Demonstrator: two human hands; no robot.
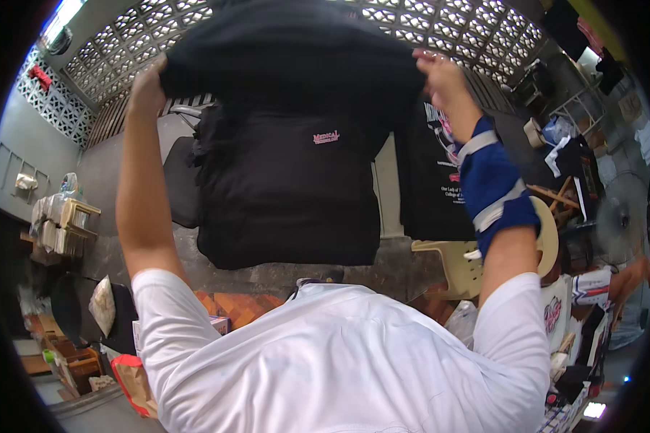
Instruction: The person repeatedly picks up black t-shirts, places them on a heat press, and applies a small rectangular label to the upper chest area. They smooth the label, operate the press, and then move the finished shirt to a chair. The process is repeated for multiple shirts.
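Note:
A black T-shirt (298,59) is stretched out in the air between my two hands. My left hand (147,89) grips its left edge, its fingers partly hidden by the cloth. My right hand (439,76) holds the opposite edge, with the fingertips at the cloth. Below the raised shirt lies a pile of black shirts (287,200), the top one bearing a small pink and white chest print. To its right, partly behind my right forearm, lies another black shirt (420,200) with a larger print. A blue wrap with grey straps (493,178) covers my right forearm.
A beige plastic chair (449,265) stands below the shirts on the right. On the left are a stool (78,214) with plastic-wrapped bundles and a red and brown paper bag (135,379). A standing fan (623,219) and another person's arm (631,279) are at the far right.

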